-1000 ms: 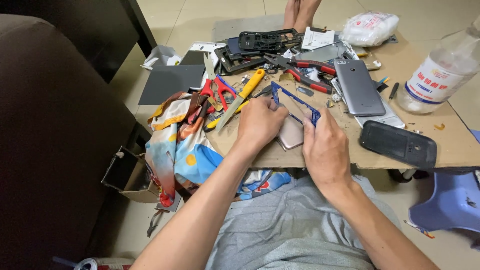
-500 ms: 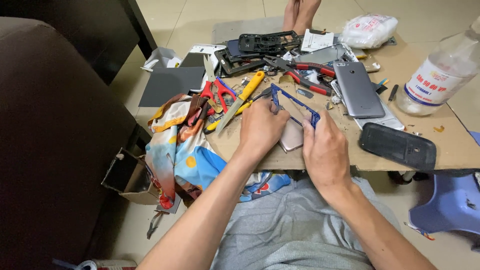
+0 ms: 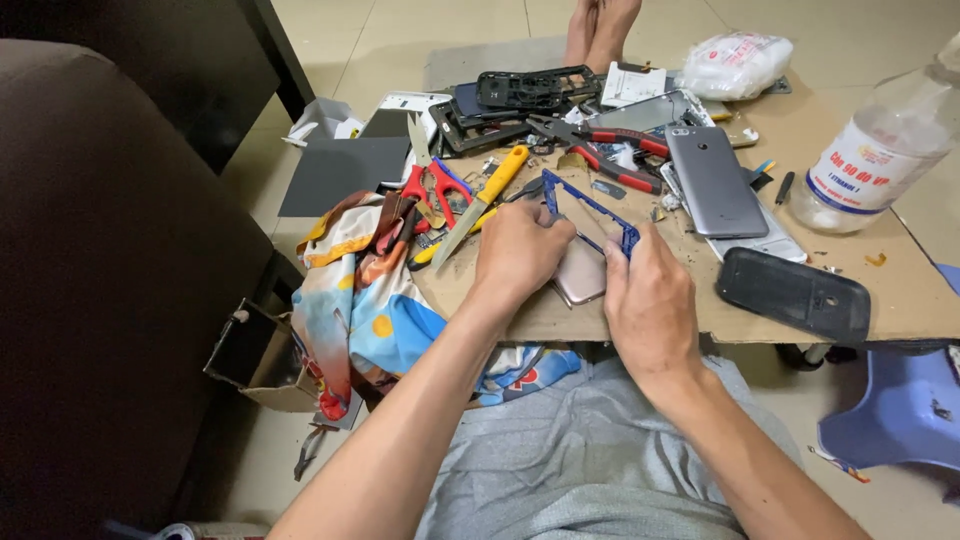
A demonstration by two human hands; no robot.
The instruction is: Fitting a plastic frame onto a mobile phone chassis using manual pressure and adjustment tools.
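The left hand (image 3: 520,250) is curled with its fingers closed down over the near left part of a blue phone frame (image 3: 590,208) and the rose-gold phone back (image 3: 582,272) lying under it. The right hand (image 3: 650,300) grips the frame's near right corner, thumb and fingers pinched together on the blue edge. The frame is tilted, its far end pointing away across the cardboard bench (image 3: 900,290), and the rose-gold piece sits between the two hands, close to the bench's near edge.

Just left of the left hand lies a knife with a yellow handle (image 3: 478,205), blade toward the person, and beside it red-handled scissors (image 3: 432,185). A colourful patterned cloth (image 3: 355,300) hangs over the bench's left corner. Beyond the frame lie red-handled pliers (image 3: 610,150), and to their right a grey phone (image 3: 714,180) lies back upward on another pale phone shell. Near the right hand, to its right, lies a black phone back cover (image 3: 795,295). At the far right stands a clear plastic bottle (image 3: 885,150) with a white label. At the far end are black phone frames (image 3: 535,88) and a white plastic bag (image 3: 735,65). Bare feet (image 3: 598,28) show on the floor past the bench. A blue plastic stool (image 3: 895,415) stands at lower right.
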